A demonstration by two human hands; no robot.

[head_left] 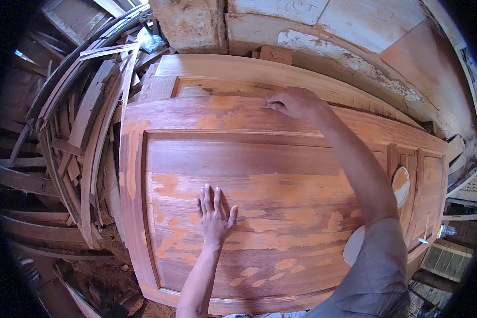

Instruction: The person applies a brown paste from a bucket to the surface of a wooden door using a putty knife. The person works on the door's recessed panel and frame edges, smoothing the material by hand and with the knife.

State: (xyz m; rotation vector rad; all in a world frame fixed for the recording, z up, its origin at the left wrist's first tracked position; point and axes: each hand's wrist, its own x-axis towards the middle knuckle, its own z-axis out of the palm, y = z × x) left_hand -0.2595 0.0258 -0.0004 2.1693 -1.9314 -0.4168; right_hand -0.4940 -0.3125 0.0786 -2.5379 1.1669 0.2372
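A reddish-brown wooden door [238, 153] lies flat before me, its big panel and frame smeared with patches of orange filler. My left hand [215, 216] rests on the panel with its fingers stretched out, holding nothing. At the door's far rail, my right hand [297, 102] is closed, thumb and fingers pinched together low over the wood. A small dark bit shows at those fingertips, too little to name. Right of my right arm is a round white lid or dish [401, 186] with orange matter in it. A pale round thing [353, 246] is partly hidden behind that arm.
Another, paler wooden door [222, 63] lies beneath, reaching out past the far edge. Scrap wood strips [90, 122] are heaped on the left. A worn, stained wall [323, 37] stands behind. At the right edge are a clear plastic bottle [448, 230] and a small white stick [423, 241].
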